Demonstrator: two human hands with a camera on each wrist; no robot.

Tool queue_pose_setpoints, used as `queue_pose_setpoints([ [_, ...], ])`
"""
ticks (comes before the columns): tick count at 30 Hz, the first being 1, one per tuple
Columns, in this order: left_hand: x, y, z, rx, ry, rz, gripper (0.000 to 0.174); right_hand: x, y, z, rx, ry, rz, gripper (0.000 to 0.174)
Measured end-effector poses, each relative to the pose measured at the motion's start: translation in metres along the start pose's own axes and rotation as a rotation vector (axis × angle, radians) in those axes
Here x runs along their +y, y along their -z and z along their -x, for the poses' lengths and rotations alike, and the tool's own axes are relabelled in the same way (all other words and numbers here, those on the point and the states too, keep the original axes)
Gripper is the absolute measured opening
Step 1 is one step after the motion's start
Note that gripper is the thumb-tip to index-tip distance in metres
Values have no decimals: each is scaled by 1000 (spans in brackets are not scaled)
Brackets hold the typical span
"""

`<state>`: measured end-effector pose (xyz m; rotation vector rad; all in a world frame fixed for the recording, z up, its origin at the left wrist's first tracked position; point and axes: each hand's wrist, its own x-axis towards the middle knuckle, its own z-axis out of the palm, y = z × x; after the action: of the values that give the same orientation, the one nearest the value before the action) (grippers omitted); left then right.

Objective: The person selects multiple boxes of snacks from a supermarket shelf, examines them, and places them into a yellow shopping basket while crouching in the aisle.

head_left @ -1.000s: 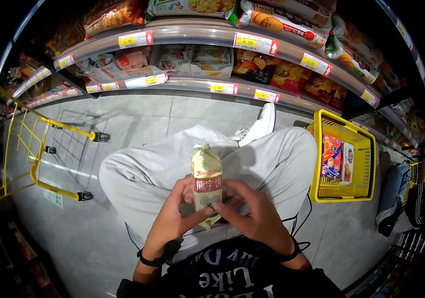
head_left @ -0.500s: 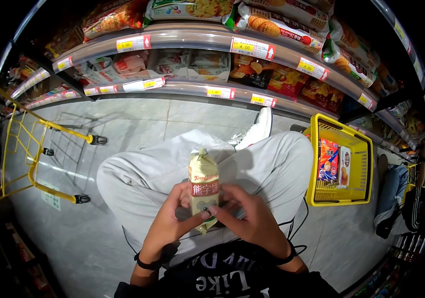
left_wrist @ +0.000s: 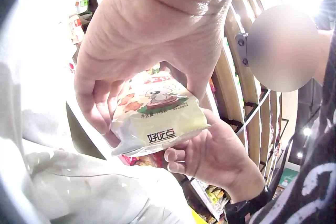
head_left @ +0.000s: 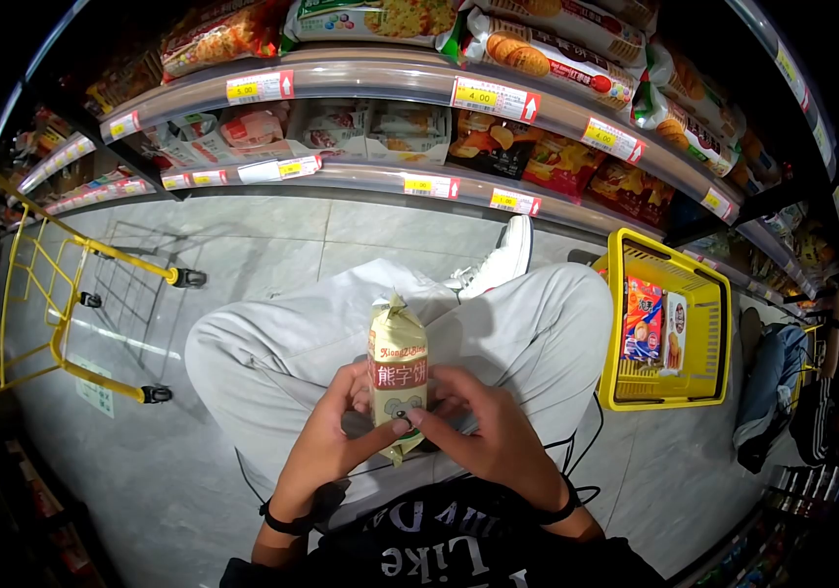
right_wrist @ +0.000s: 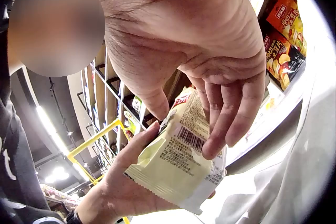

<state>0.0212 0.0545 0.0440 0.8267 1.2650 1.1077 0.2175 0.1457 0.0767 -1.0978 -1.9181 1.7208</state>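
Note:
A pale yellow biscuit packet [head_left: 398, 378] with a brown band and a grey bear face stands over the lap, its crimped end up. My left hand [head_left: 333, 431] holds its left side, thumb across the lower front. On the other side my right hand [head_left: 490, 423] grips it too, the two thumb tips close together near the bear face. The left wrist view shows a printed side of the packet [left_wrist: 163, 113] with a cartoon bear. A barcode and small print cover the side of the packet [right_wrist: 181, 150] seen in the right wrist view.
To the right a yellow basket [head_left: 669, 400] holds a red-and-blue pack [head_left: 643, 321] and a white pack [head_left: 674, 333]. Shelves [head_left: 370, 83] of bagged snacks run across the front. A yellow wheeled cart [head_left: 67, 323] stands at left. Crossed legs [head_left: 263, 343] lie beneath the hands.
The head view has shifted slightly, so the basket, legs and packet sit a little further left and lower. Both hands keep the same hold on the packet.

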Motion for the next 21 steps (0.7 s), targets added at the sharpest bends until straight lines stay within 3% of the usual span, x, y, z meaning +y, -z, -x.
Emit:
queue_pose_setpoints([
  [21, -2, 3, 1, -6, 4, -32, 69, 0, -3, -1, 2, 3, 22, 50],
])
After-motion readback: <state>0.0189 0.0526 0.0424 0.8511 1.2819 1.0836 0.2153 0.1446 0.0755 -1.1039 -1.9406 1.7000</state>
